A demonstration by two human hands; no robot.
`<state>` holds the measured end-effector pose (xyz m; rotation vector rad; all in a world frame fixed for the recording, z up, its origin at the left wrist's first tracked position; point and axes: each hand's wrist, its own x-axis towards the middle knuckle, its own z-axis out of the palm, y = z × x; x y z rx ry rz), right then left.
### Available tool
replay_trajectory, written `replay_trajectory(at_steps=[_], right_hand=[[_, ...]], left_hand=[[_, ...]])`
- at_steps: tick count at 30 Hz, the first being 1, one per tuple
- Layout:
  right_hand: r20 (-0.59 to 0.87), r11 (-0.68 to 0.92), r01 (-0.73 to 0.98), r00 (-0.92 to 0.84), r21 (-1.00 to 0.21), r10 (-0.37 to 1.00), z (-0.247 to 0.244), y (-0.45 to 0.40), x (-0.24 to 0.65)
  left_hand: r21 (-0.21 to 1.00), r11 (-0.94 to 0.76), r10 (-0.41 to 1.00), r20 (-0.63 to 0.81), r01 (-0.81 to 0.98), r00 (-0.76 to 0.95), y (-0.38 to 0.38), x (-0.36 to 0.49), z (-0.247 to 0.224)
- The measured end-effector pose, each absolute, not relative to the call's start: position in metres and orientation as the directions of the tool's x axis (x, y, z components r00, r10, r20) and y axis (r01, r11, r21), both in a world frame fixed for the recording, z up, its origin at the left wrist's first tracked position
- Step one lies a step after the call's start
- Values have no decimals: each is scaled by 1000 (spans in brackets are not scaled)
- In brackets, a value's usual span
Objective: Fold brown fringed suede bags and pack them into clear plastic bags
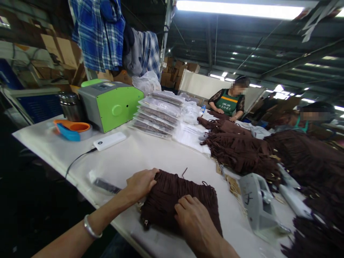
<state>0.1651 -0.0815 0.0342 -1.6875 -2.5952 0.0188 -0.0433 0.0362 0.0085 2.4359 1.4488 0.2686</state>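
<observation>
A dark brown fringed bag (pixel 166 200) lies at the near edge of the white table. My left hand (pixel 142 183) holds its upper left corner, thumb and fingers pressed together on the brown material. On the bag's front rests my right hand (pixel 192 215), its fingers bent over the fringe; whether they pinch any strands is hard to tell. Small metal fittings show at the bag's lower left corner. A thin brown strand sticks up from its top edge.
Left: a green and grey machine (pixel 118 105), tape dispenser (pixel 72 129), white power bank (pixel 109 141). Behind: stacked wrapped packages (pixel 158 114). Right: brown fringed pieces (pixel 239 147) and a grey metal device (pixel 258 208). A person in a green apron (pixel 228 104) works across the table.
</observation>
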Motion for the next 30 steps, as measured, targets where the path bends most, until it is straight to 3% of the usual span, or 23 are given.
replay_trajectory(at_steps=[3,8,12,17,22,25,30], right_hand=[[43,360,916,-358,-178,933,45,-85,170],[49,251,891,-252,-379,967,56,-84,183],[70,222,829,-217,-513,974,61,-76,193],[144,200,855,-149,-478,978,61,-44,209],[108,141,936,-112,-321,988,44,-2,230],[45,198,955,-193,-219,980,33,22,237],[-58,264,953,-276,-151,960,17,53,239]], left_hand=[[389,-444,883,33,807,469,30,-41,13],[604,-428,840,-8,672,542,10,-43,16],[637,-457,788,-34,621,615,7,-44,33],[498,-690,693,246,525,677,39,-17,39],[472,-768,567,186,433,802,63,15,11],[492,-761,564,181,423,806,61,19,5],[493,-793,515,229,358,826,48,11,9]])
